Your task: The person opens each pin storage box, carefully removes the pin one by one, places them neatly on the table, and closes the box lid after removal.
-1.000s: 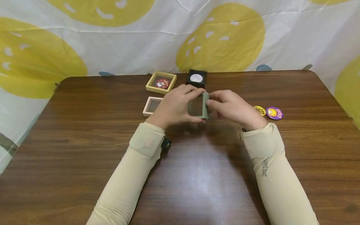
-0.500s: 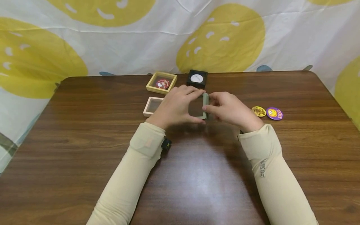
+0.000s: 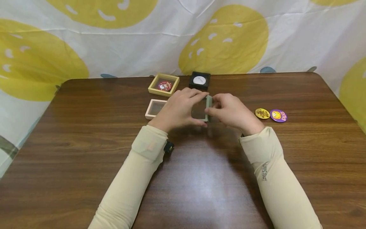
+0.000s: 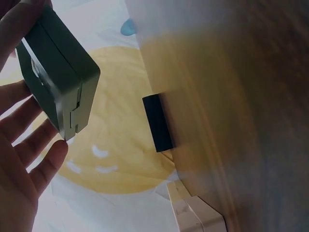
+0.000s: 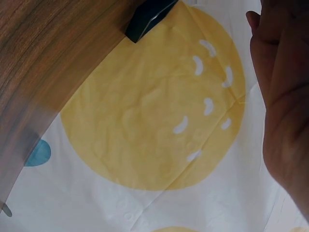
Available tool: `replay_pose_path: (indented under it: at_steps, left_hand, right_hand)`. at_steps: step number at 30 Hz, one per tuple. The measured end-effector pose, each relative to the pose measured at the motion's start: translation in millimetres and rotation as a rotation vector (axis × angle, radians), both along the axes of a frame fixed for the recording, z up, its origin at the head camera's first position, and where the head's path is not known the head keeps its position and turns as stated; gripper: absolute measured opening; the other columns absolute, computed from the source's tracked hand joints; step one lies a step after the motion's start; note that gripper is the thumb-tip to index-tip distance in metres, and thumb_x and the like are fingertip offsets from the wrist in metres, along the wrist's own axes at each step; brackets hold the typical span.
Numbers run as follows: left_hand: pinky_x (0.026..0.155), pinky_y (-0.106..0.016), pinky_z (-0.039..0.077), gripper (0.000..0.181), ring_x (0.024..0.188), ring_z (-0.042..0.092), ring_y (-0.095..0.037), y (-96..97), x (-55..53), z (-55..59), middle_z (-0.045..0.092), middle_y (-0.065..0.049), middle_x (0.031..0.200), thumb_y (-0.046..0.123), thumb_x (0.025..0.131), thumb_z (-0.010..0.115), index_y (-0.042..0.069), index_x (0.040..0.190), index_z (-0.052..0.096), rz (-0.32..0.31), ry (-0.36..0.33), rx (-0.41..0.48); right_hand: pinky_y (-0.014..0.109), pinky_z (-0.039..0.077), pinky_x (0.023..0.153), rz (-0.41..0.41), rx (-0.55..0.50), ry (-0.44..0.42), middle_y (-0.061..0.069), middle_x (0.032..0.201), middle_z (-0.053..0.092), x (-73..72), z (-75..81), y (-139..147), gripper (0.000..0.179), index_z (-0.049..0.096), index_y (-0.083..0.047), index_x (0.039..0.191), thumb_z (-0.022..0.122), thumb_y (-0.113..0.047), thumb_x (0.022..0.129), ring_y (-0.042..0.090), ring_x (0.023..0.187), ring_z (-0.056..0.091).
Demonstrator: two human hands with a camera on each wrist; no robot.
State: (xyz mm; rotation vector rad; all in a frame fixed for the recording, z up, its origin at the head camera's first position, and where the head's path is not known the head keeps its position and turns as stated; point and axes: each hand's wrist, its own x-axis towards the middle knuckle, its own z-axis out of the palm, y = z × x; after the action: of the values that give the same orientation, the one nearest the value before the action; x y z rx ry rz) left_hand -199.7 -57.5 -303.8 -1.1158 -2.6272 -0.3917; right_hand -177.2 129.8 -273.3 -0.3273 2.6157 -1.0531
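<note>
A grey-green display case (image 3: pixel 209 103) with a clear window is held above the table between both hands. My left hand (image 3: pixel 178 109) grips it from the left, thumb along the near edge and fingers along the far edge. At its right side my right hand (image 3: pixel 231 109) pinches the rim, thumb towards me and fingers curled behind. In the left wrist view the case (image 4: pixel 72 72) is tilted, showing a seam and a small notched tab along its side. The right wrist view has only part of the right hand (image 5: pixel 285 111); its fingertips are out of sight there.
On the brown table (image 3: pixel 85 143) lie a yellow case (image 3: pixel 164 85) with a red badge inside, a black case (image 3: pixel 199 80) with a white disc, and a pale pink case (image 3: pixel 154 108), partly hidden by the left hand. A yellow badge (image 3: pixel 262 113) and a purple badge (image 3: pixel 278 115) lie right.
My right hand and forearm have shifted slightly left, the thumb moving further onto the case's rim. More of the yellow badge shows now. The left hand has stayed nearly still.
</note>
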Motion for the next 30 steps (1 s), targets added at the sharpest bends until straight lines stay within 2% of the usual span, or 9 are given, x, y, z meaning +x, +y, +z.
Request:
replay_pose_path:
  at_steps: [7, 10, 15, 18, 24, 30]
  left_hand:
    - [0.092, -0.039, 0.043, 0.091, 0.117, 0.053, -0.024, 0.2, -1.1, -0.4, 0.057, -0.004, 0.132, 0.057, 0.063, 0.079, 0.011, 0.137, 0.051, -0.010, 0.010, -0.023]
    - [0.092, -0.039, 0.043, 0.091, 0.117, 0.053, -0.023, 0.4, -1.0, -0.2, 0.056, -0.004, 0.132, 0.057, 0.065, 0.079, 0.010, 0.138, 0.049, -0.005, 0.002, -0.032]
    - [0.095, -0.040, 0.042, 0.091, 0.116, 0.051, -0.024, -0.4, -1.1, -0.9, 0.054, -0.009, 0.132, 0.054, 0.069, 0.078, 0.009, 0.141, 0.045, 0.009, -0.030, -0.058]
    - [0.098, -0.041, 0.041, 0.089, 0.116, 0.052, -0.025, -1.2, -1.2, -1.6, 0.053, -0.010, 0.131, 0.051, 0.071, 0.077, 0.008, 0.142, 0.044, 0.025, -0.050, -0.089]
    - [0.102, -0.043, 0.038, 0.085, 0.120, 0.051, -0.026, -1.6, -3.0, -3.2, 0.053, -0.009, 0.134, 0.049, 0.074, 0.076, 0.012, 0.143, 0.043, 0.071, -0.133, -0.164]
    - [0.107, -0.044, 0.035, 0.083, 0.126, 0.048, -0.026, -2.0, -6.0, -4.8, 0.052, -0.009, 0.136, 0.045, 0.076, 0.075, 0.013, 0.144, 0.041, 0.121, -0.239, -0.226]
  right_hand:
    - [0.025, 0.047, 0.056, 0.007, 0.031, 0.063, 0.011, 0.091, 0.069, -0.2, -1.1, -0.6, 0.034, 0.058, -0.001, 0.117, 0.060, -0.022, 0.090, 0.014, 0.065, 0.056]
    - [0.025, 0.047, 0.056, 0.015, 0.042, 0.063, 0.011, 0.092, 0.068, -0.6, 0.0, -0.7, 0.034, 0.058, -0.001, 0.116, 0.060, -0.023, 0.091, 0.014, 0.065, 0.056]
    - [0.026, 0.050, 0.059, 0.028, 0.057, 0.022, 0.014, 0.103, 0.067, -0.4, 0.8, -0.7, 0.041, 0.053, 0.000, 0.125, 0.056, -0.027, 0.093, 0.017, 0.065, 0.061]
    - [0.029, 0.052, 0.066, 0.023, 0.084, 0.035, 0.015, 0.108, 0.066, 0.2, 0.7, -0.5, 0.050, 0.049, 0.000, 0.132, 0.054, -0.033, 0.094, 0.023, 0.075, 0.065]
    - [0.037, 0.051, 0.078, -0.010, 0.128, 0.093, 0.016, 0.110, 0.067, 0.4, -0.3, -0.1, 0.055, 0.046, 0.000, 0.136, 0.053, -0.036, 0.094, 0.024, 0.089, 0.064]
    - [0.040, 0.050, 0.081, -0.023, 0.121, 0.095, 0.017, 0.112, 0.067, 0.0, -1.5, 0.1, 0.056, 0.046, -0.001, 0.136, 0.055, -0.037, 0.093, 0.026, 0.094, 0.064]
